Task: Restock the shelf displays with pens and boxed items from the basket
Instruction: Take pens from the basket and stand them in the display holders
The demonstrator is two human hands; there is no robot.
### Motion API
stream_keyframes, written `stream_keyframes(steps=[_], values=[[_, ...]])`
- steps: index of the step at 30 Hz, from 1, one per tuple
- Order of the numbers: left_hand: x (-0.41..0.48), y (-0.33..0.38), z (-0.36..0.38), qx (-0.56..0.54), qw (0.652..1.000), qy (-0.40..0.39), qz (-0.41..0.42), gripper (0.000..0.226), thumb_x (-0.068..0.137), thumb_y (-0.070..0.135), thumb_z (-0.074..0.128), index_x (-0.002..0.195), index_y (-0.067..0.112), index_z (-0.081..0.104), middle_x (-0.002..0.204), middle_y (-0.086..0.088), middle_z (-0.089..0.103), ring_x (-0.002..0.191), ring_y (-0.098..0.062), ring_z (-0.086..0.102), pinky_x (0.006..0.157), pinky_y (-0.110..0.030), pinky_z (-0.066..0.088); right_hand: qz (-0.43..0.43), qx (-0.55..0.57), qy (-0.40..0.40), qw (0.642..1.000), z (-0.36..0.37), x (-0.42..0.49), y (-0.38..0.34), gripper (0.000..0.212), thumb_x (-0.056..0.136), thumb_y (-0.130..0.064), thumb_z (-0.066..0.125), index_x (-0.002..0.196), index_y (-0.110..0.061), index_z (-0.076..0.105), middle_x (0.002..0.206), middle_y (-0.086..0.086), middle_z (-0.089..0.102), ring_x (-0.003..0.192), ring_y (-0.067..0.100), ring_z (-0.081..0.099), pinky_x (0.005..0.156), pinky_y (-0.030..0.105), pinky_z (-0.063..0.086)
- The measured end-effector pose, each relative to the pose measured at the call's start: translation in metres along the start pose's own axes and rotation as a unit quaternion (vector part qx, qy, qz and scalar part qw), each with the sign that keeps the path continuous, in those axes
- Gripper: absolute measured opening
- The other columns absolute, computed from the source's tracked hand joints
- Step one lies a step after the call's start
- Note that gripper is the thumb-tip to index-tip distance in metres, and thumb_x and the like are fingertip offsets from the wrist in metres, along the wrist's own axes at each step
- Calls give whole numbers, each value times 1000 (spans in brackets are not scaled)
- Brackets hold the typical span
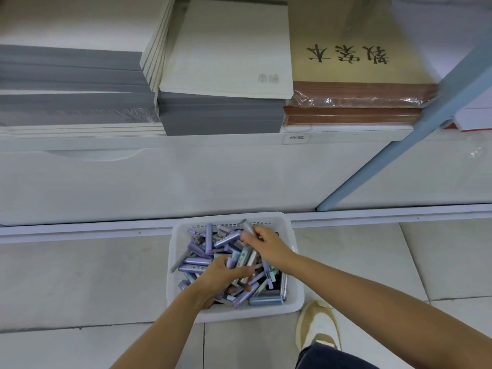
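Observation:
A white plastic basket (292, 304) stands on the floor against the shelf base, heaped with several slim boxed items (198, 261) in lilac, pale blue and grey. Both hands are down in the heap. My right hand (266, 245) is closed around a silver-grey box (248, 227) that sticks up near the basket's far rim. My left hand (221, 276) lies palm-down on the pile at the front left with fingers curled into the boxes; whether it grips one cannot be told.
Above the basket, the white shelf (186, 145) carries stacks of grey and cream notebooks (226, 62) and a wrapped brown pad stack (356, 75). A blue shelf post (399, 145) slants at the right. My shoe (318, 326) stands on the tiled floor right of the basket.

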State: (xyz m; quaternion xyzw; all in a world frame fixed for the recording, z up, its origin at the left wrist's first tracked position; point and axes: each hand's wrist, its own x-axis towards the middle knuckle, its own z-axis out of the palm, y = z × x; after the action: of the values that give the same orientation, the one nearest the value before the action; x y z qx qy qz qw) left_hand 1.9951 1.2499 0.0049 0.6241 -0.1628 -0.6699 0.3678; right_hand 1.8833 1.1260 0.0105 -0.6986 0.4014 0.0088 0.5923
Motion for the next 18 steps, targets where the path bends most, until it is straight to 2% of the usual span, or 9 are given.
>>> stream_keyframes(steps=[2, 4, 5, 7, 10, 13, 15, 16, 18], values=[[-2, 2, -4, -10, 1000, 18, -1, 17, 86, 16, 71, 85, 1, 66, 79, -22, 69, 59, -21, 67, 48, -26, 46, 4, 20, 19, 1000, -12, 1, -6, 37, 100, -33, 49, 89, 2, 55, 74, 10, 47, 66, 19, 45, 66, 36, 38], [-5, 8, -6, -51, 996, 69, 14, 16, 88, 13, 68, 83, -2, 65, 83, -24, 71, 64, -22, 71, 53, -31, 52, 0, 20, 6, 1000, -25, -1, -14, 38, 100, -33, 50, 88, 3, 54, 74, 10, 43, 63, 17, 41, 66, 35, 35], [-6, 13, -6, -71, 992, 101, 29, 14, 89, 11, 67, 84, -2, 67, 84, -22, 73, 69, -24, 72, 56, -32, 53, 1, 18, -14, 1000, -32, -3, -19, 37, 100, -32, 49, 98, 4, 56, 75, 9, 44, 63, 14, 41, 65, 32, 36], [-9, 31, -2, -88, 981, 157, 67, 13, 90, 11, 65, 82, 2, 69, 79, -17, 73, 70, -26, 70, 52, -29, 49, 4, 43, -62, 997, -44, -10, -33, 29, 103, -26, 44, 120, -4, 52, 77, 3, 46, 59, 7, 41, 58, 22, 36], [-20, 71, 9, -118, 960, 214, 137, 15, 90, 14, 67, 78, 5, 67, 66, -9, 70, 59, -20, 64, 46, -25, 46, -25, 74, -100, 992, -60, -26, -61, 22, 103, -16, 39, 124, -12, 44, 80, 1, 50, 58, 6, 40, 55, 19, 34], [-44, 114, 21, -144, 940, 223, 216, 11, 90, 19, 68, 89, 8, 69, 70, -7, 73, 55, -15, 63, 40, -20, 42, -113, 31, -55, 992, -80, -46, -97, 25, 101, -11, 45, 125, -4, 50, 85, 4, 56, 63, 6, 43, 59, 18, 37], [-65, 138, 29, -138, 935, 202, 256, 16, 91, 26, 66, 92, 10, 69, 73, -13, 73, 53, -15, 57, 43, -20, 34, -174, 11, -8, 985, -97, -62, -124, 26, 97, -7, 54, 122, -1, 60, 86, 6, 56, 62, 3, 45, 58, 16, 37], [-75, 148, 33, -133, 935, 186, 271, 17, 91, 27, 66, 92, 11, 68, 75, -15, 72, 55, -16, 55, 46, -20, 32, -202, -1, 12, 979, -106, -70, -136, 26, 94, -6, 59, 119, -2, 64, 87, 3, 55, 63, -1, 47, 59, 14, 37], [-96, 169, 40, -104, 934, 158, 302, 13, 91, 25, 66, 88, 13, 65, 74, -13, 71, 52, -14, 50, 43, -19, 28, -248, -12, 38, 968, -122, -88, -159, 25, 90, -6, 64, 115, -5, 69, 85, -4, 54, 63, -2, 48, 61, 13, 39]])
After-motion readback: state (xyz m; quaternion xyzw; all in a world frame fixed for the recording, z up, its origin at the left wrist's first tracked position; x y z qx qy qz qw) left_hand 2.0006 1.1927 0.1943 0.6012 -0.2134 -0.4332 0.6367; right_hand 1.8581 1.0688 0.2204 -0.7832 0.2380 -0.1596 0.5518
